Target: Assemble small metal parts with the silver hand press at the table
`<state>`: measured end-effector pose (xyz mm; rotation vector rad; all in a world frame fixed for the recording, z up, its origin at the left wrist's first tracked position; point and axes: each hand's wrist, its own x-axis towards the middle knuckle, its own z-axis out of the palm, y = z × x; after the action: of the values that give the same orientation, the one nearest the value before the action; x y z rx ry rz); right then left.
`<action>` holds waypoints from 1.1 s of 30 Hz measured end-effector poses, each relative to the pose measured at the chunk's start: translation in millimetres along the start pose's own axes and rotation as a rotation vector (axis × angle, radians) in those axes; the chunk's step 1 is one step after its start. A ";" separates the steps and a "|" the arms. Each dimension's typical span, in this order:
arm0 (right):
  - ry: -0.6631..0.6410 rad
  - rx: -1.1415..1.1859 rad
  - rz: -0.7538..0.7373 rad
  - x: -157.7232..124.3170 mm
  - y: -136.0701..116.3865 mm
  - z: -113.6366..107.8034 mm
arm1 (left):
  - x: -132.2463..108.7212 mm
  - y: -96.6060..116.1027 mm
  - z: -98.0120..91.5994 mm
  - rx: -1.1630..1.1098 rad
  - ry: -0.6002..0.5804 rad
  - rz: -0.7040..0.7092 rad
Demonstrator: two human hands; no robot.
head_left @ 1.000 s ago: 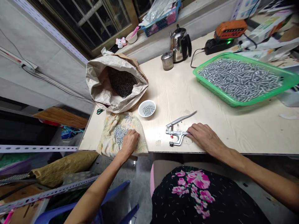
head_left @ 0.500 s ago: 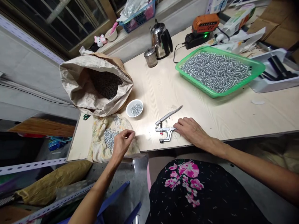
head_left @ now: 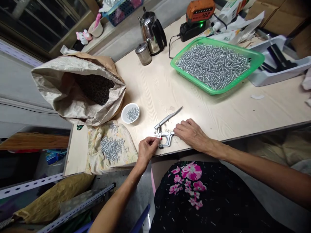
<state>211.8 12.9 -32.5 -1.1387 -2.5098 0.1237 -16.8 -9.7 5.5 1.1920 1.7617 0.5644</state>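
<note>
A metal hand press (head_left: pixel 165 127) with a long lever lies near the table's front edge. My left hand (head_left: pixel 147 149) is pinched at its jaw, the fingertips closed on something too small to make out. My right hand (head_left: pixel 191 133) lies on the tool's handle end, fingers curled over it and holding it down. To the left, a pile of small silver metal pieces (head_left: pixel 112 149) rests on a patterned cloth (head_left: pixel 97 161).
A small white bowl (head_left: pixel 130 113) of metal pieces stands beside an open paper sack (head_left: pixel 73 97) of dark bits. A green tray (head_left: pixel 252 69) full of silver pieces sits at the back right, with a kettle (head_left: pixel 153 30), a lidded cup (head_left: pixel 143 53) and a charger behind.
My left hand has left the pile on the cloth and moved right to the press's jaw, fingers pinched. My right hand has stayed on the tool. The camera view has shifted.
</note>
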 end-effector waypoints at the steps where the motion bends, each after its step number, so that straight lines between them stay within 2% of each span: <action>1: -0.003 0.018 0.003 -0.3 0.4 0.7 | 0.0 -0.6 -0.5 0.000 -0.010 -0.014; 6: 0.003 0.038 0.018 0.7 -0.5 -0.4 | -0.1 1.2 -0.6 -0.003 -0.064 -0.085; 15: 0.009 0.013 0.033 2.1 -0.8 -0.9 | 4.0 9.9 -3.1 0.116 -0.140 -0.115; 20: -0.004 0.019 0.030 1.2 -0.1 -0.8 | -0.4 8.8 -1.8 0.050 -0.198 -0.141; 26: -0.023 0.033 0.070 -0.5 -7.6 -9.1 | -7.4 12.4 3.5 0.001 -0.166 -0.210; 33: 0.007 -0.008 0.010 -1.6 -9.8 -15.7 | -12.6 13.2 5.3 -0.029 -0.147 -0.247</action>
<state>211.7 4.0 -16.2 -1.1530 -2.5009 0.1128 -4.4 -15.9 18.4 0.9527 1.7355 0.3463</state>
